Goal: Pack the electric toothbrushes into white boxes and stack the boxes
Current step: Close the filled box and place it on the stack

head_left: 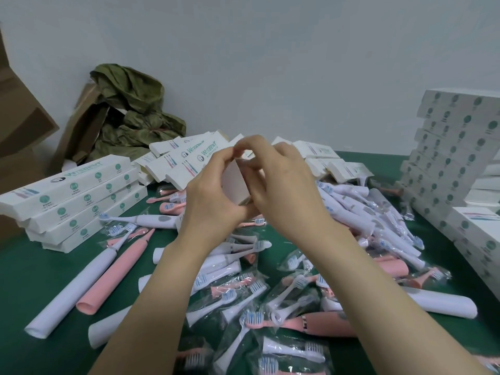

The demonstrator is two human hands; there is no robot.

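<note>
A plain pale grey wall (270, 50) fills the back, evenly lit, with no hard shadows. The desk (32, 280) has a dark green top that runs up to the wall. At the far left stand brown cardboard cartons (19, 125). Beside them another open carton (86, 123) leans against the wall, with a crumpled olive-green sheet (130, 104) spilling out of it onto the desk.

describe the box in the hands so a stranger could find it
Start at the green table and its central heap of toothbrushes. Above it the left hand and right hand hold one white box. Unlike the other boxes, it is lifted, not stacked.
</note>
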